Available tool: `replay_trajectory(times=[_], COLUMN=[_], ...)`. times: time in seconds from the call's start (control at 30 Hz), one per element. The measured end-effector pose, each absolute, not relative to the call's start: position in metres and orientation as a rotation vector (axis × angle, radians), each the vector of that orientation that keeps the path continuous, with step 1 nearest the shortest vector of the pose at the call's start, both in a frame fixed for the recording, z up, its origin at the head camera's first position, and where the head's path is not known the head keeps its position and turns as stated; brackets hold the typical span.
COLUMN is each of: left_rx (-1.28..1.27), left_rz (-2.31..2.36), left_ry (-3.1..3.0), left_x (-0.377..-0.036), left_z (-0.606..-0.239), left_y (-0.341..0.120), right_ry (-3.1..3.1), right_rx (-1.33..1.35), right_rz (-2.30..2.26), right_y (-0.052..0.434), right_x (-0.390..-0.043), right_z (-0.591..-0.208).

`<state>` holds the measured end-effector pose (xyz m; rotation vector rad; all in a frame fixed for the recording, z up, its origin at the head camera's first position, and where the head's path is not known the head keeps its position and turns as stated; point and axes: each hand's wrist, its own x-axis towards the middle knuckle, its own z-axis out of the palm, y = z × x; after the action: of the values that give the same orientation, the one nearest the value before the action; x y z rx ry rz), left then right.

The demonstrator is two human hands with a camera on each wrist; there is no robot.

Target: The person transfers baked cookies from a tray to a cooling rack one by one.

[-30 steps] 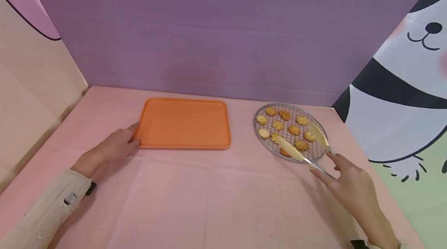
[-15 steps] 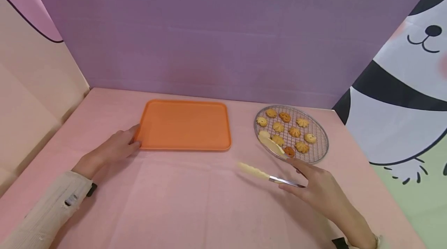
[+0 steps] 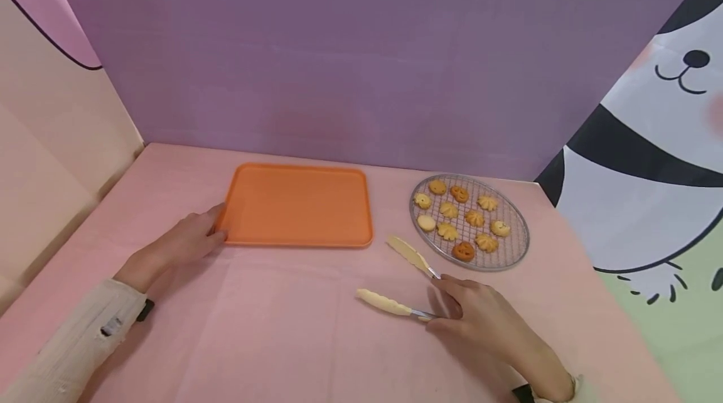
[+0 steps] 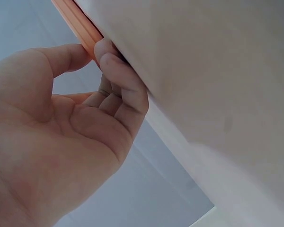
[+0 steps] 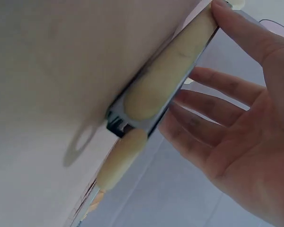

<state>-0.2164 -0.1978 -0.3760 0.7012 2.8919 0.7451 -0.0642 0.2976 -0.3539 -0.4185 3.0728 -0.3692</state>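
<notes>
At the left end of a flat orange tray (image 3: 299,205), my left hand (image 3: 177,243) pinches the edge. The left wrist view shows thumb and curled fingers on either side of the orange rim (image 4: 80,26). My right hand (image 3: 488,321) holds a pair of metal tongs (image 3: 384,301) with cream-coloured tips and grip pads. The tongs are spread, tips pointing left, with nothing between them, over the pink cloth in front of the cookie rack. In the right wrist view the thumb lies on one tongs arm (image 5: 165,71), fingers on the far side.
A round wire cooling rack (image 3: 515,246) right of the tray bears several cookies (image 3: 474,218), some flower-shaped, some pretzel-like, some round. Pink cloth (image 3: 271,327) covers the table. A purple backdrop (image 3: 350,64) stands behind, and a panel with a cartoon panda (image 3: 644,202) at the right.
My right hand has drawn the tongs from over the rack leftward and toward me, down to the cloth in front. The cookies stay on the rack. Left hand and tray keep their place.
</notes>
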Motion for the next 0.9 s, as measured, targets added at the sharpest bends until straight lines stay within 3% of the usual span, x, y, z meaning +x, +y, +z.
replay_trajectory(times=[0.67, 0.9], left_rx=[0.698, 0.747], left_rz=[0.752, 0.649], left_ry=[2.908, 3.02], left_x=[-0.214, -0.206], left_z=[-0.379, -0.378], left_y=[-0.202, -0.194], right_ry=[3.05, 3.134], right_rx=[-0.413, -0.563], right_rz=[-0.447, -0.436], right_y=[0.294, 0.304], right_x=[-0.061, -0.063], right_z=[-0.355, -0.346])
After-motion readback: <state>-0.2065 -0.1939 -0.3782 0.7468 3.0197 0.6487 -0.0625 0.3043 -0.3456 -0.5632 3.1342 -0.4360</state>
